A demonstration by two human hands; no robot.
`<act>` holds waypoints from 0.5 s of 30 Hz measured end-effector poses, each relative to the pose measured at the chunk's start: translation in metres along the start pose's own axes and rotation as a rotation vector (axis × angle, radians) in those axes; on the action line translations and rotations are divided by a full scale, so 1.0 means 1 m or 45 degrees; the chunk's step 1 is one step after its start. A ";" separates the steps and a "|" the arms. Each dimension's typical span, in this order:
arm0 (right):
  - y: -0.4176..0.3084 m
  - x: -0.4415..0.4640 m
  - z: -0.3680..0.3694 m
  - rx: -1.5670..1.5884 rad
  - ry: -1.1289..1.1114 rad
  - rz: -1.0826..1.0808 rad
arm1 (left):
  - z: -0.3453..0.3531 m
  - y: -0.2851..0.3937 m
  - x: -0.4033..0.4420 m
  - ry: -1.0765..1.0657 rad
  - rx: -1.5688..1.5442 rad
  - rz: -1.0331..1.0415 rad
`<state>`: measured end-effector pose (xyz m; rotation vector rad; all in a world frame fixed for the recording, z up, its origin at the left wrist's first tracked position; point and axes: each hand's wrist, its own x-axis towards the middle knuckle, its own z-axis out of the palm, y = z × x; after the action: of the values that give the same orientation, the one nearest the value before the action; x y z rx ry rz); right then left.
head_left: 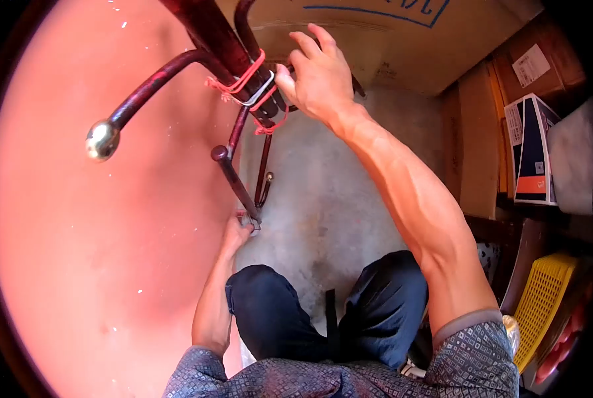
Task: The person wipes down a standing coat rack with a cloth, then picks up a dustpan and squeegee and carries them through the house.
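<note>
A dark red metal coat stand [207, 33] rises in front of me, with curved arms; one of them ends in a gold ball [102, 140]. Pink ties [243, 76] and a white band [262, 89] wrap around its pole. My right hand [319, 73] is beside the pole near the ties, fingers spread and apart; I cannot tell whether the thumb touches the metal. Low down, my left hand [238, 232] has its fingers closed by the end of a stand leg [240, 186]. A small pale thing [254, 225] shows at those fingertips, too small to name.
A pink wall [110, 265] runs along the left. Behind the stand is a large cardboard box [396, 46] with blue writing. On the right are more cartons, a blue and white box [532, 149] and a yellow plastic basket [542, 298]. Grey concrete floor [309, 179] lies below.
</note>
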<state>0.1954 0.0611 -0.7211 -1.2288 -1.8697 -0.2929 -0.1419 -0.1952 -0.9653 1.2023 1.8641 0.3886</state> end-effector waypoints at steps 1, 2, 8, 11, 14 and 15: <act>-0.001 0.000 -0.002 0.009 -0.042 0.012 | 0.014 -0.024 0.009 0.063 0.086 0.109; -0.004 -0.002 -0.004 0.020 -0.032 -0.002 | 0.021 -0.038 0.010 0.125 0.173 0.215; -0.002 0.002 -0.007 0.057 -0.080 0.008 | 0.023 0.022 -0.017 0.193 0.433 -0.067; -0.004 0.004 -0.008 0.058 -0.065 0.003 | 0.028 0.010 -0.015 0.251 0.105 -0.068; -0.005 0.005 -0.010 0.062 -0.075 0.012 | 0.006 0.095 -0.057 0.366 -0.607 0.194; -0.007 0.004 -0.010 0.058 -0.077 0.015 | -0.005 0.123 -0.065 0.382 -0.706 0.351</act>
<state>0.1945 0.0546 -0.7100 -1.2299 -1.9095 -0.2080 -0.0627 -0.1898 -0.8511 1.0475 1.6637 1.2081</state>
